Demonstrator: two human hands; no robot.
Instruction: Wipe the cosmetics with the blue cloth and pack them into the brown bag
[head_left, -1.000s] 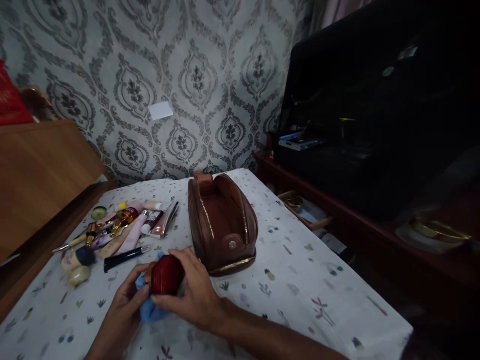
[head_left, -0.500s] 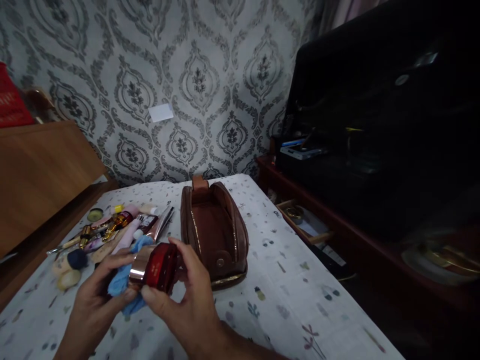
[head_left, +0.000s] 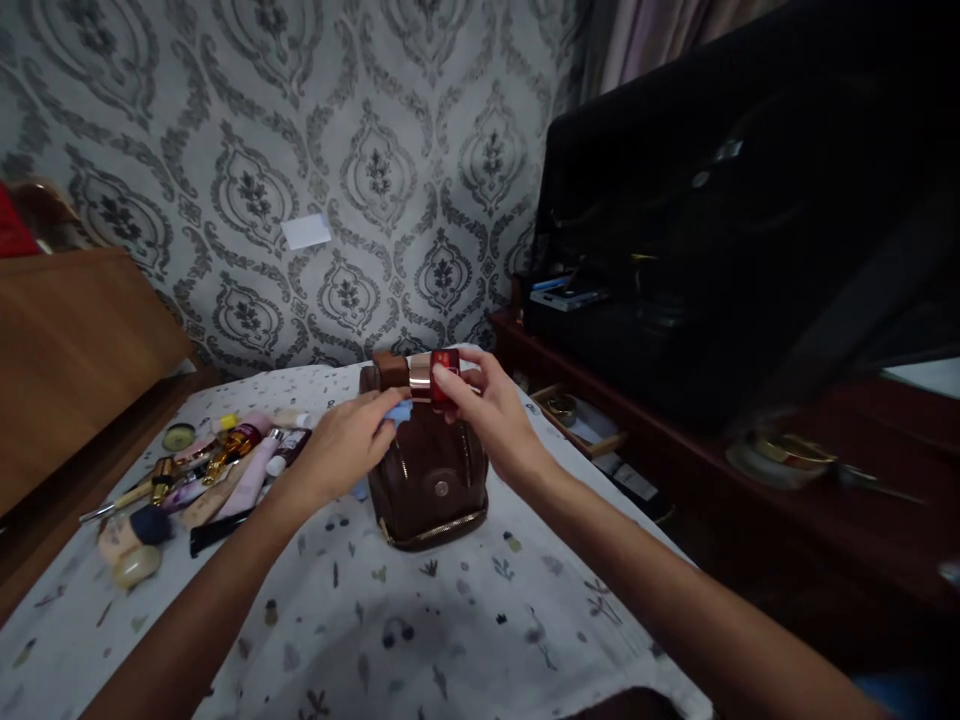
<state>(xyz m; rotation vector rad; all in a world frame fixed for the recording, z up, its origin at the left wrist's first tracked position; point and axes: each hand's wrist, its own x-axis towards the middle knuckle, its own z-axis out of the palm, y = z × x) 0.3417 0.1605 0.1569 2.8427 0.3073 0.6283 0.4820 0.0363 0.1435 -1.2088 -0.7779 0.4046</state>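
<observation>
A red jar with a shiny rose-gold lid (head_left: 444, 378) is held sideways above the far part of an open brown bag (head_left: 431, 490). My right hand (head_left: 491, 405) grips the jar's red end between thumb and fingers. Near the lid, my left hand (head_left: 349, 440) has its fingers closed on a light blue cloth (head_left: 399, 411), most of which is hidden. The bag stands on the patterned white cloth, its front zipper and round snap facing me.
Cosmetic tubes and bottles (head_left: 247, 480) lie in a pile on the left of the white cloth (head_left: 360, 620). A wooden panel (head_left: 82, 350) stands farther left. At right are a large black screen (head_left: 675, 260) and an open drawer (head_left: 585, 425).
Both hands have moved forward and right, carrying the red jar from beside the bag to above it. The blue cloth has moved too and shows less. The view has shifted slightly right.
</observation>
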